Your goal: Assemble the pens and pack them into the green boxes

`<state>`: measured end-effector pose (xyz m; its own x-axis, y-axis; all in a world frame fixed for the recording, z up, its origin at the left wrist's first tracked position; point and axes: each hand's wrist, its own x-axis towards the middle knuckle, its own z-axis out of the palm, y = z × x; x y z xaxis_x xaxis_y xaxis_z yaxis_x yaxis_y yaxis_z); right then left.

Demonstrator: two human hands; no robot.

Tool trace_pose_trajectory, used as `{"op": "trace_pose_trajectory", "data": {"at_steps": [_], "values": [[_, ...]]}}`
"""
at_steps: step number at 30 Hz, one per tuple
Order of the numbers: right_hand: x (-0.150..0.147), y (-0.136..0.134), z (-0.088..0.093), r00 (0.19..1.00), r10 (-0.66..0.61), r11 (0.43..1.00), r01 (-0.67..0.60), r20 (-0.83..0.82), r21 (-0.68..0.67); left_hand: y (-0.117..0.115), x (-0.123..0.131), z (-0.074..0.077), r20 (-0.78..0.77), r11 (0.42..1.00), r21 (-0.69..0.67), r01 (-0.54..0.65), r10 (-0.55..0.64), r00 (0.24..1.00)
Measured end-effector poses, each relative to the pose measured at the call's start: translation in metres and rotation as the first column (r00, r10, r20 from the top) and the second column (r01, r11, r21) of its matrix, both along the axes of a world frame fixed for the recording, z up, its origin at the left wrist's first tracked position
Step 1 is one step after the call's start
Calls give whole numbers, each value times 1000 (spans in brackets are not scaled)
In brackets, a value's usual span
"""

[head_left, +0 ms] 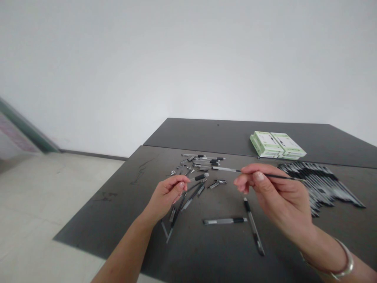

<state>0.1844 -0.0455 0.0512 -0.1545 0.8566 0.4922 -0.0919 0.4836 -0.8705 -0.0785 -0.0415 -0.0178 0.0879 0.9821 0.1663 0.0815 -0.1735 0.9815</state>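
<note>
A light, stiff, slim pen (226,169) is pinched mid-shaft by the right hand (275,192) above the table (118,208), where it is best held. The left hand (166,193) is curled beside a pen barrel (200,177); contact cannot be told.

Green-and-white boxes (277,144): printing apparently present, too small to read. No legible text elsewhere.

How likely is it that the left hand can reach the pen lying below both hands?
Likely yes: the left hand is raised above the tabletop and the pen lies in the open; the loose pen parts between them lie flat and should not block it.
</note>
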Motion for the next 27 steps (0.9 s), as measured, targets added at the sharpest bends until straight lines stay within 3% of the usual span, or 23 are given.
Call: {"op": "trace_pose_trajectory", "data": {"at_steps": [15,19,23,27], "values": [[-7,2,1,996,93,994,-94,-15,-60,-4,-4,-2,-28,1000,9,26,-26,999],[-13,6,5,985,133,988,-122,113,-93,-6,-2,2,-104,999,25,40,-38,994],[-26,21,8,929,217,974,-184,301,-134,-7,2,2,-84,998,20,56,-54,995],[-39,34,10,959,149,987,-130,239,-92,-4,4,1,-4,1000,12,-13,13,1000]]}}
